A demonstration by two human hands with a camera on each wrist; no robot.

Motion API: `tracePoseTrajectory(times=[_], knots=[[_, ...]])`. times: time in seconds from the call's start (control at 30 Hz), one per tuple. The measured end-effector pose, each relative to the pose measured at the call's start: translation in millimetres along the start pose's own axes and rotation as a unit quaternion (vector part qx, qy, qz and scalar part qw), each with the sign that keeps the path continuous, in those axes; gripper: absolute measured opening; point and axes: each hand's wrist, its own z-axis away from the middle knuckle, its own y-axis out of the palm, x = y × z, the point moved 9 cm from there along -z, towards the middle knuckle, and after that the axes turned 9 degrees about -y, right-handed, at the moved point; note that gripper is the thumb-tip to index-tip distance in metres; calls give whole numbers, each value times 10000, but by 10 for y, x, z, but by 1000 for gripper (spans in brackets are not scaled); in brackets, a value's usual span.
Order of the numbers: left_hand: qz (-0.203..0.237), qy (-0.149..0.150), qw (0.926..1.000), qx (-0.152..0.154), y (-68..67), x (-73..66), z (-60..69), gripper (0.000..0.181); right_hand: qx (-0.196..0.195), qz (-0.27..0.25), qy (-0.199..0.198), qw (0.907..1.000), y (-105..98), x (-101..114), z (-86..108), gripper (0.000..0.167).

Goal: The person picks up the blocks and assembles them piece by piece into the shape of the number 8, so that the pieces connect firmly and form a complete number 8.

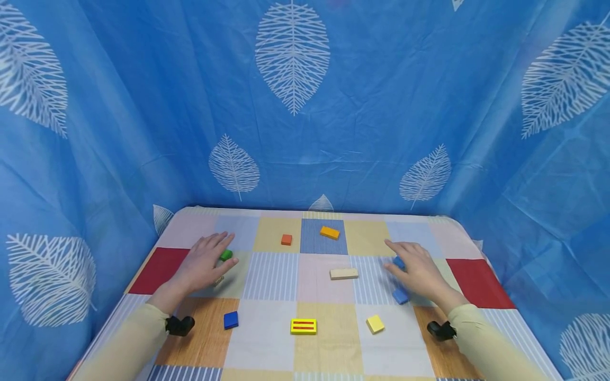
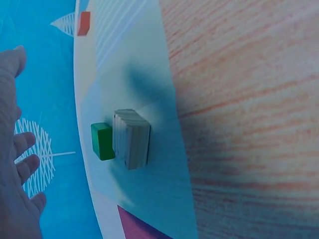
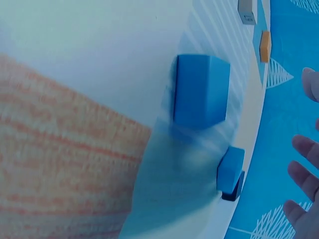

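Over the left side of the patchwork-covered table, my left hand [image 1: 202, 263] hovers with fingers spread and holds nothing. Near it lie a green block [image 2: 102, 141] and a striped, wood-coloured block [image 2: 132, 139], which the hand partly hides in the head view. On the other side, my right hand [image 1: 416, 267] is held above the cloth, fingers extended, grasping nothing. Closest to that hand are a blue block [image 3: 199, 92] and, farther back, another blue block [image 3: 231, 169]. A dark piece [image 3: 234, 191] shows beside the farther block; whether they touch, I cannot tell.
Toward the back lie a red-orange block [image 1: 286, 239] and an orange block [image 1: 330, 233]. A plain wooden block [image 1: 343, 273] is mid-table. Nearer sit a dark blue block [image 1: 231, 320], a yellow block with red stripes [image 1: 303, 326] and a pale yellow block [image 1: 375, 324]. Blue curtains [image 1: 362, 132] surround the table.
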Motion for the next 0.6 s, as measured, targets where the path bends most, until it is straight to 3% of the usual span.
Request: tracePoseTrajectory(times=[0.27, 0.6], knots=[[141, -62, 9998, -156, 30, -13, 43, 77, 295, -221, -91, 9993, 131, 93, -83, 68], [126, -347, 9992, -157, 121, 43, 122, 74, 736, -653, -230, 9949, 318, 291, -168, 63]])
